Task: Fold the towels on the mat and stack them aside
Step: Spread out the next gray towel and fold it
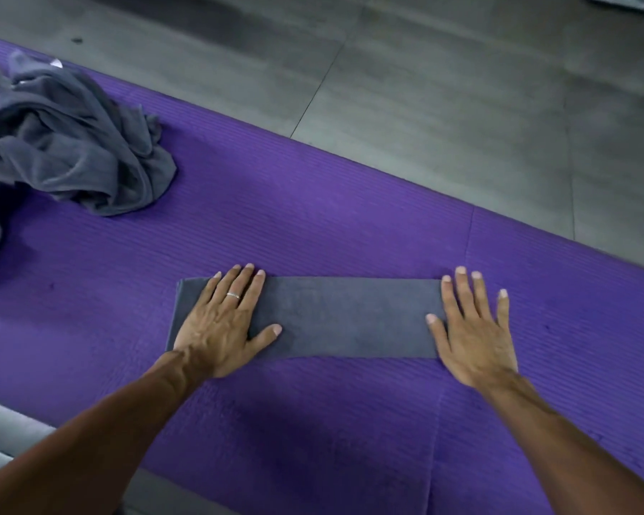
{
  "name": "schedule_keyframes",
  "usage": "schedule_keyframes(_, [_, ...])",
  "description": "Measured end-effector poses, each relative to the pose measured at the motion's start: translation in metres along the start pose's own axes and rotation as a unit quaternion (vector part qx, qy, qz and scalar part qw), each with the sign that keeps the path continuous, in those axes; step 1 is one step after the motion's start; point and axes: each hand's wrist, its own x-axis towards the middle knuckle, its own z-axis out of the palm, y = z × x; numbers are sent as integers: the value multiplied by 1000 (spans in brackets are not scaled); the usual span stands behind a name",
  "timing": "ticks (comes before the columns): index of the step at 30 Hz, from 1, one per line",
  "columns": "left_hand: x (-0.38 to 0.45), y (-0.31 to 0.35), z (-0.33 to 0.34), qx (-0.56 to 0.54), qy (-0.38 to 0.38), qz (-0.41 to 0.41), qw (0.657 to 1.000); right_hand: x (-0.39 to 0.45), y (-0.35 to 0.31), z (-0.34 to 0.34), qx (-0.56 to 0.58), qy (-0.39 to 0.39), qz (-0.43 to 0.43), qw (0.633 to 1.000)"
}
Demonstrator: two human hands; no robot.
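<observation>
With both palms spread flat, the left hand [222, 325] presses one end of a folded grey towel [335, 317] and the right hand [473, 328] the other, on the purple mat [313, 224]. The step looks like smoothing a long strip; next likely comes an end-to-end fold, with the crumpled pile [71, 143] waiting beyond the left hand.

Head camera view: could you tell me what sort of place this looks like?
Probably an indoor floor workspace, perhaps a gym or bare room: a purple mat lies on grey floor tiles, with a heap of grey towels waiting beside the folded towel.
</observation>
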Motion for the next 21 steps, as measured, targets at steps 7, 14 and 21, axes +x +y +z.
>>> schedule_keyframes(7, [3,2,-5,-3,33,-7,999,-10,-22,7,-33,52,-186,981])
schedule_keyframes(14, [-34,33,6,-22,117,89,989,44,-4,-38,-53,-51,-67,995])
schedule_keyframes(21, [-42,15,20,-30,27,70,997,-45,-122,-24,105,-75,-249,960])
